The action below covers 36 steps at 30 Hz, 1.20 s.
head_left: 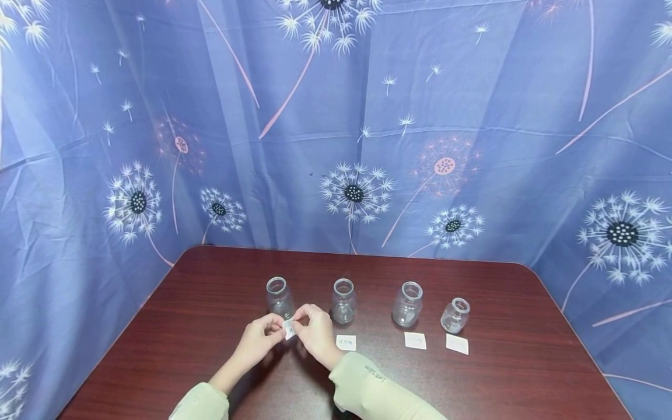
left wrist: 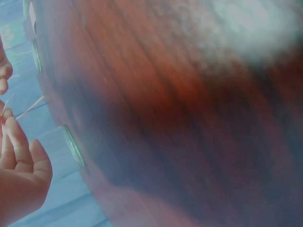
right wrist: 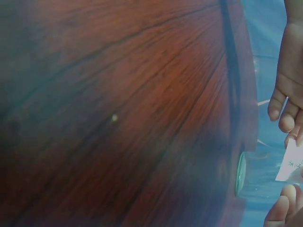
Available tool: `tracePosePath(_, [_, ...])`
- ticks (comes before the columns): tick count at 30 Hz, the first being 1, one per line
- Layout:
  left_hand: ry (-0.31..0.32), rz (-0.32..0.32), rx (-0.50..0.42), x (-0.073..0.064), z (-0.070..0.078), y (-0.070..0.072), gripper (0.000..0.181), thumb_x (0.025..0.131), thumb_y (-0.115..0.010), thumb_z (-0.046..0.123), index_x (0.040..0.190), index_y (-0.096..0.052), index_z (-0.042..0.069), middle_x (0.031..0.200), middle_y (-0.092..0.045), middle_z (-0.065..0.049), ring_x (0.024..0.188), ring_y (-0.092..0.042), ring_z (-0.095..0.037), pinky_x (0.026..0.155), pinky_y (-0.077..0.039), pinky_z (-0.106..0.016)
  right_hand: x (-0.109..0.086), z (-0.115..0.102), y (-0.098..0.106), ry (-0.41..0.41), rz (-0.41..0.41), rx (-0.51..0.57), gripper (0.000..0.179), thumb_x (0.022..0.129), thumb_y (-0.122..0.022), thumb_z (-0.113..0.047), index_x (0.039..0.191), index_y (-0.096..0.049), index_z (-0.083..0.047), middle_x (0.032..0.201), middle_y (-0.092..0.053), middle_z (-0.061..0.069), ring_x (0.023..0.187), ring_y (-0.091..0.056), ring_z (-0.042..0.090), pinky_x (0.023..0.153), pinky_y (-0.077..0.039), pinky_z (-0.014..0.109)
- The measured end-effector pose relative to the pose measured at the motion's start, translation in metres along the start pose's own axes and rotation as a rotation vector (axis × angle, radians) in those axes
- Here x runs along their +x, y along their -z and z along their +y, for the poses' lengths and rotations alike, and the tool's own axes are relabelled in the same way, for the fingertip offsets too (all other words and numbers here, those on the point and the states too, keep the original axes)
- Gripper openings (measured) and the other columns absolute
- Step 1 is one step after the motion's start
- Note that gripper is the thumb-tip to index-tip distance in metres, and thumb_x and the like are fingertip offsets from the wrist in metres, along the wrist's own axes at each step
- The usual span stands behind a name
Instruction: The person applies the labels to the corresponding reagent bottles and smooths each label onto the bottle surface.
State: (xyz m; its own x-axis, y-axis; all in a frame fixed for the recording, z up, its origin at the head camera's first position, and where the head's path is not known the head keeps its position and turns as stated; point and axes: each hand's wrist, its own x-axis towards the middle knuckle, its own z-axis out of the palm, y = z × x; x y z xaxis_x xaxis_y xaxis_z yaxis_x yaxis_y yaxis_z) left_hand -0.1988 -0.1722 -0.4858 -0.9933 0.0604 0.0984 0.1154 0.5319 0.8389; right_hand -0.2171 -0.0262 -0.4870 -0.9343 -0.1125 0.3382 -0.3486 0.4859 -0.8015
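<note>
Before the leftmost jar (head_left: 279,296) on the desk (head_left: 157,356), left hand (head_left: 257,339) and right hand (head_left: 317,335) pinch a written slip (head_left: 289,329). Three others (head_left: 415,340) lie before the remaining jars (head_left: 407,306); apparently three placed, one pending.

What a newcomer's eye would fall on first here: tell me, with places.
The blue cloth with its white and pink dandelions fills the top of the head view. Below it, four clear glass jars stand in a row on the dark red table, white slips before the three rightmost. Before the leftmost jar, the left hand and right hand pinch another slip.
</note>
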Motion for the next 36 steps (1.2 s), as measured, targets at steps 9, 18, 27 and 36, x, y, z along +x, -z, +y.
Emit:
tracePosePath(9, [-0.034, -0.073, 0.002, 0.0, -0.001, 0.011, 0.01, 0.082, -0.059, 0.019, 0.085, -0.061, 0.01, 0.08, -0.064, -0.003, 0.069, -0.057, -0.006, 0.064, -0.044, -0.02, -0.003, 0.004, 0.004, 0.139, 0.014, -0.07, 0.015, 0.063, -0.067, -0.006, 0.063, -0.055, -0.015, 0.064, -0.055, -0.005, 0.057, -0.046, 0.0, 0.055, -0.038, 0.013])
tracePosePath(18, [-0.055, -0.157, -0.024, -0.003, 0.015, 0.021, 0.014, 0.086, -0.055, 0.014, 0.088, -0.061, 0.002, 0.078, -0.062, -0.014, 0.069, -0.056, -0.014, 0.061, -0.043, -0.02, -0.004, 0.004, 0.008, 0.169, -0.034, -0.048, 0.014, 0.064, -0.066, -0.004, 0.065, -0.056, -0.014, 0.063, -0.056, -0.004, 0.056, -0.045, -0.002, 0.054, -0.037, 0.012])
tracePosePath(27, [-0.047, -0.166, -0.034, 0.0, 0.011, 0.02, 0.019, 0.084, -0.057, 0.019, 0.089, -0.062, 0.002, 0.077, -0.064, -0.008, 0.068, -0.056, -0.008, 0.06, -0.044, -0.02, -0.006, 0.005, 0.009, 0.148, -0.06, -0.026, 0.012, 0.064, -0.064, -0.006, 0.064, -0.055, -0.014, 0.063, -0.057, -0.004, 0.055, -0.044, -0.004, 0.053, -0.037, 0.012])
tracePosePath(36, [-0.069, -0.203, -0.05, 0.001, 0.005, 0.02, 0.021, 0.085, -0.056, 0.021, 0.087, -0.063, 0.001, 0.079, -0.064, -0.01, 0.069, -0.057, -0.008, 0.062, -0.046, -0.021, -0.007, 0.005, 0.009, 0.138, -0.066, -0.017, 0.012, 0.064, -0.064, -0.004, 0.063, -0.055, -0.012, 0.06, -0.057, -0.003, 0.054, -0.043, -0.004, 0.052, -0.036, 0.011])
